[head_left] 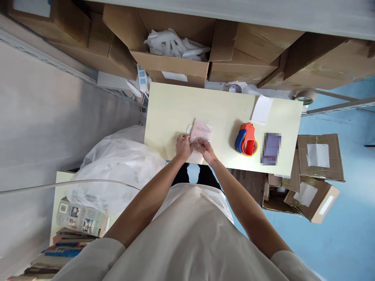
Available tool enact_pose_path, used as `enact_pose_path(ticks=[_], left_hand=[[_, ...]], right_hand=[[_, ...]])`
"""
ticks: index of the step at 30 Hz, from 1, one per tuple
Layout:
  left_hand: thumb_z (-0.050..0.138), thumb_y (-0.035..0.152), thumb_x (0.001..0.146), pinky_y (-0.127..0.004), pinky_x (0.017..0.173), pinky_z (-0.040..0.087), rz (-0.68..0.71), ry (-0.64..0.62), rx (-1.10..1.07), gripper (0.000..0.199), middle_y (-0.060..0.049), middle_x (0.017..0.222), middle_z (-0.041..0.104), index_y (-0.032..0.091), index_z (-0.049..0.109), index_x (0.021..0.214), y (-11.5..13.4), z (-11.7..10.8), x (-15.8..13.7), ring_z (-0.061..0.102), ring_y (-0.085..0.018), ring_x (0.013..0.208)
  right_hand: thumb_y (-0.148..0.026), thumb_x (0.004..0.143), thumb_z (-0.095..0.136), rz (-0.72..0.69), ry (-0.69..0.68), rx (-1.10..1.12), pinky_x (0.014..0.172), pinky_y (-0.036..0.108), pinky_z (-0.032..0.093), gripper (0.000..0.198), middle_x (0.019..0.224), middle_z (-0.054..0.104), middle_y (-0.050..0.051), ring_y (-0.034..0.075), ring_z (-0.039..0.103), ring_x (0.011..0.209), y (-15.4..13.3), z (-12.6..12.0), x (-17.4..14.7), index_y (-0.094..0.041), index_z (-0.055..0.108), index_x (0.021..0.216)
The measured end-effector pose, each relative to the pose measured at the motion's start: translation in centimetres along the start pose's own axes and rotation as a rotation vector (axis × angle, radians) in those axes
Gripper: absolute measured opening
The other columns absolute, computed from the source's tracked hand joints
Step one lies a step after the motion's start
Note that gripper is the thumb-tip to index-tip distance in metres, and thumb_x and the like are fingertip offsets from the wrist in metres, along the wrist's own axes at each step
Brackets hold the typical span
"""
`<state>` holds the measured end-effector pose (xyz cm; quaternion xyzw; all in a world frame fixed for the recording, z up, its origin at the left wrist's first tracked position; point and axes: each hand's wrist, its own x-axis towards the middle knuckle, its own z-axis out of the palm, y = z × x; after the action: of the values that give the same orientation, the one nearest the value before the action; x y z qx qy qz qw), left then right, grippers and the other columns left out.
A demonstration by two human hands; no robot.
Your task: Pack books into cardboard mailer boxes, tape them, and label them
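Note:
A flat pale pink packet (pixel 202 129), seemingly with a clear plastic cover, lies near the front edge of the table. My left hand (pixel 184 146) has its fingers closed at the packet's lower left corner. At its lower edge, the bent fingers of my right hand (pixel 207 151) pinch the packet's cover. A small white piece (pixel 189 128) sticks out at the packet's left side. Further right stands a red and blue tape dispenser (pixel 247 139), apart from both hands. What lies under my fingertips is partly hidden.
The cream table (pixel 166 105) also bears a blurred-out purple object (pixel 271 149) and a white paper pad (pixel 262 109). Behind it, an open carton (pixel 172 64) holds white wrapping. A large plastic bag (pixel 117 168) bulges at left; cartons (pixel 320 158) are stacked at right.

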<state>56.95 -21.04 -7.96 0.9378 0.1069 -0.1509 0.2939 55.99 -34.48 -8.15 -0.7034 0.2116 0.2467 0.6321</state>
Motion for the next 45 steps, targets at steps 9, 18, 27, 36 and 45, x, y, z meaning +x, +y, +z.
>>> enact_pose_path(ticks=[9,18,27,36,45], left_hand=[[0.066,0.025,0.073,-0.037,0.089,0.045,-0.213,0.026,-0.257,0.066,-0.014,0.112,0.055,0.011,0.037,0.130,-0.4,0.7,0.7,0.056,-0.024,0.105],[0.064,0.027,0.072,-0.033,0.079,0.047,-0.184,0.029,-0.145,0.020,-0.004,0.085,0.060,0.016,0.062,0.089,-0.8,0.5,1.4,0.058,-0.019,0.085],[0.060,0.015,0.075,-0.035,0.087,0.049,-0.089,0.071,-0.240,0.036,-0.010,0.100,0.059,0.014,0.060,0.111,-1.7,1.0,-0.8,0.061,-0.018,0.084],[0.055,0.008,0.075,-0.034,0.081,0.051,-0.056,0.066,-0.265,0.034,-0.009,0.096,0.061,0.015,0.061,0.108,-1.9,1.7,-1.2,0.061,-0.018,0.078],[0.054,0.007,0.074,-0.036,0.083,0.051,-0.113,0.202,-0.255,0.037,-0.011,0.099,0.062,0.015,0.063,0.109,-3.9,-1.6,3.5,0.062,-0.019,0.079]], right_hand=[[-0.028,0.058,0.072,-0.059,0.037,-0.195,0.095,0.045,0.043,0.035,0.100,0.054,0.005,0.025,0.052,0.102,0.5,0.8,0.9,-0.024,0.063,0.092],[-0.029,0.070,0.061,-0.094,0.121,-0.115,0.081,0.036,0.050,0.038,0.107,0.056,0.006,0.018,0.056,0.087,1.3,-1.0,-0.9,-0.022,0.059,0.107],[-0.029,0.069,0.062,0.047,0.190,-0.149,0.083,0.038,0.051,0.055,0.116,0.054,0.010,0.020,0.059,0.091,3.7,-3.4,-2.5,-0.022,0.052,0.123],[-0.024,0.067,0.059,0.053,0.101,-0.178,0.076,0.033,0.052,0.047,0.113,0.055,0.010,0.018,0.062,0.086,2.3,-2.0,-1.9,-0.019,0.059,0.114],[-0.023,0.065,0.057,-0.072,0.006,-0.294,0.079,0.033,0.050,0.033,0.098,0.055,0.005,0.016,0.057,0.083,-2.3,2.0,2.7,-0.021,0.060,0.098]])
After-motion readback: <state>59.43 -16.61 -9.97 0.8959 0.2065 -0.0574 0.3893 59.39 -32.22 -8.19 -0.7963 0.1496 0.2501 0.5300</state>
